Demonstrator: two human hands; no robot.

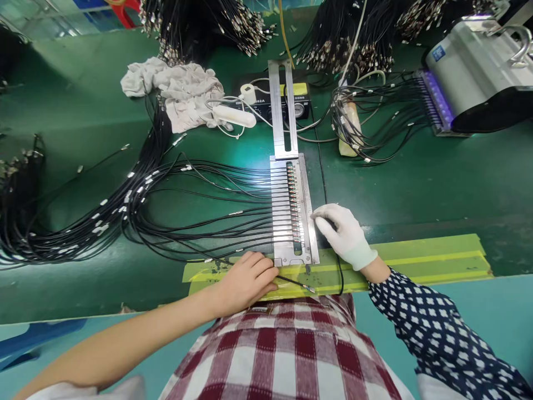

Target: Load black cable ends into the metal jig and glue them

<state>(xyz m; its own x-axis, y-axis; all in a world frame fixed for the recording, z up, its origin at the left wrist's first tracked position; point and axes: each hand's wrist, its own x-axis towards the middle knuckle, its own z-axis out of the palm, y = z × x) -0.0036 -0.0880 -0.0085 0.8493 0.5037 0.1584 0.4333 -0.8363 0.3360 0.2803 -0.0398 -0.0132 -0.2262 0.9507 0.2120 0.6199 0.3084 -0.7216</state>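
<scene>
Right fingers (326, 211) flank the fixture's edge (308, 219), tabletop (420, 191) spreading rightward.

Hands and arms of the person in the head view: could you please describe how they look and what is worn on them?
The left hand and forearm are bare, with white cloth near the elbow. The right hand wears a white glove with a pale green cuff; beyond it is a dark blue sleeve with a white pattern.

A white glove (347, 236) and navy, white-patterned sleeve (441, 328) on the right arm; a maroon-and-white checked garment (275, 355) in front
</scene>
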